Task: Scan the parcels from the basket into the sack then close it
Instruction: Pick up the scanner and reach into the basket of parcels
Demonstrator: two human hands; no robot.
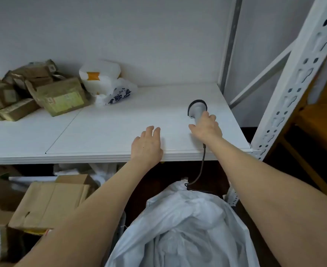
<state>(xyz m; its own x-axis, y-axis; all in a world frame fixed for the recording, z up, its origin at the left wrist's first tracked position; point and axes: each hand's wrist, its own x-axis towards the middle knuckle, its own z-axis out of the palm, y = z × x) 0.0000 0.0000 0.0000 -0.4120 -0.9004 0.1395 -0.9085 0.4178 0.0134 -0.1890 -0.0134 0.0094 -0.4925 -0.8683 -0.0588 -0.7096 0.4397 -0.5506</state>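
Looking down at the sack (187,224), I find it near me at the bottom centre, below the front edge of the shelf (110,130), its white fabric slumped and folded over itself. I cannot tell what is inside or whether the mouth is tied, so closing it may be what remains. No basket shows anywhere in my view. Up on the shelf, to the right, my right hand (207,128) has its fingers wrapped round the handle of the scanner (197,108), whose head lies on the surface; its cable (202,166) trails down over the edge toward the sack. My left hand (147,147) rests loosely spread on the shelf's near edge, holding nothing. Brown parcels (60,97) and white bags (101,78) are heaped far left; I judge scanning is over or paused. Flattened cardboard boxes (49,203) sit below left.
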